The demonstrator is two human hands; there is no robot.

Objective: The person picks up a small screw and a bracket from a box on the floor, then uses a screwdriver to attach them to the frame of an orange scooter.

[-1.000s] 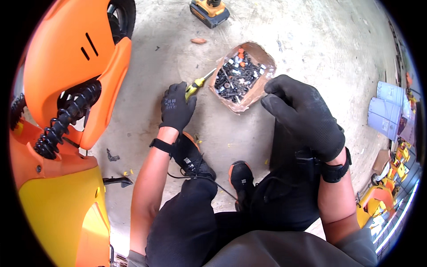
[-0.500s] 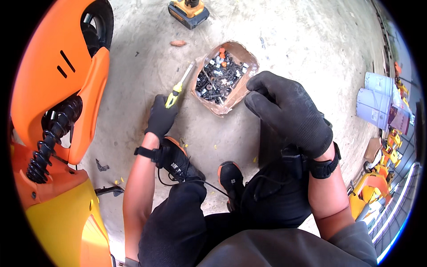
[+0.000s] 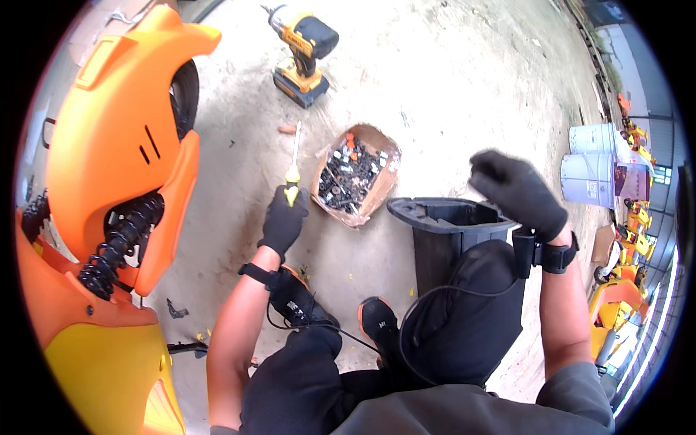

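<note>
My left hand, in a black glove, is closed round the yellow-green handle of a screwdriver, its bright shaft pointing away from me. To the right of its tip stands an open cardboard box of mixed small parts, mostly black screws and fittings with some white and orange bits. My right hand, also gloved, hovers with curled fingers above a black plastic bin-like thing beside my knee. Whatever the right fingers may hold is hidden and slightly smeared.
An orange and yellow ride-on vehicle with a black coil spring fills the left side. A yellow and black cordless drill stands on the concrete floor beyond the box. Pale buckets and more yellow vehicles line the right.
The view has tilted up, bringing the whole drill and the bin-like thing's top into sight. My right hand has moved right, away from the box. The screwdriver now points more straight ahead.
</note>
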